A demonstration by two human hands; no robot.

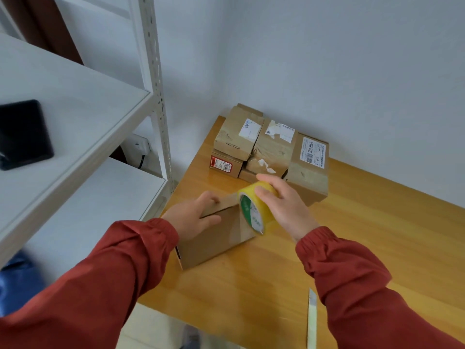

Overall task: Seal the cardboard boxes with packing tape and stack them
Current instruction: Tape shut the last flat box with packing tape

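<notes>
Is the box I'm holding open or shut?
Shut: the box has its flaps down under the left hand; the right hand holds the tape roll at its end.

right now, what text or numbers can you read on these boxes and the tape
"12N4A 5525", roughly: shipping label on right box.
Too small: red label on low box.
Blurred: white label on top-left box.
Blurred: torn label on middle box.
Blurred: green print on tape roll.
</notes>
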